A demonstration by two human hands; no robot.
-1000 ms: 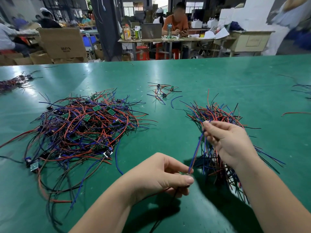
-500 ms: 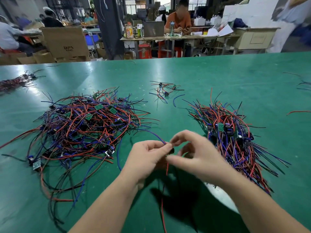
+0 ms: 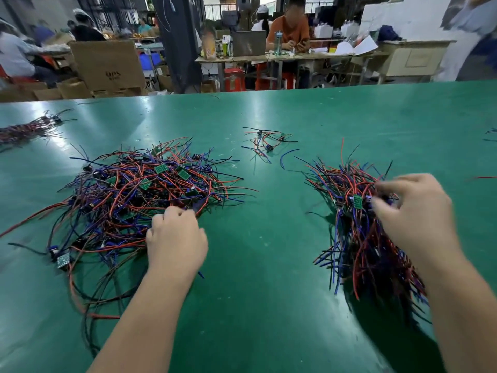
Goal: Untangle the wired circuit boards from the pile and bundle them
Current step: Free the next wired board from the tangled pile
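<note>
A big tangled pile of wired circuit boards point(image 3: 139, 195), with red, blue and black wires and small green boards, lies on the left of the green table point(image 3: 269, 238). My left hand point(image 3: 174, 238) reaches into its near right edge, its fingers curled down around some of the wires. On the right lies the sorted bundle of wired boards point(image 3: 360, 238), wires fanned out both ways. My right hand point(image 3: 414, 211) is blurred over the top of the bundle beside a green board point(image 3: 357, 201). Its thumb and fingers are bent but apart, touching the wires.
A few loose wired boards point(image 3: 266, 141) lie farther back in the middle, and another bundle point(image 3: 27, 127) sits at the far left edge. Stray wires show at the right edge point(image 3: 486, 177). Beyond the table are cardboard boxes point(image 3: 107, 65), desks and seated people.
Half a second ago both hands met in the middle, pinching one wired board. My left hand has since moved left into the tangled pile and my right hand has moved right onto the sorted bundle.
</note>
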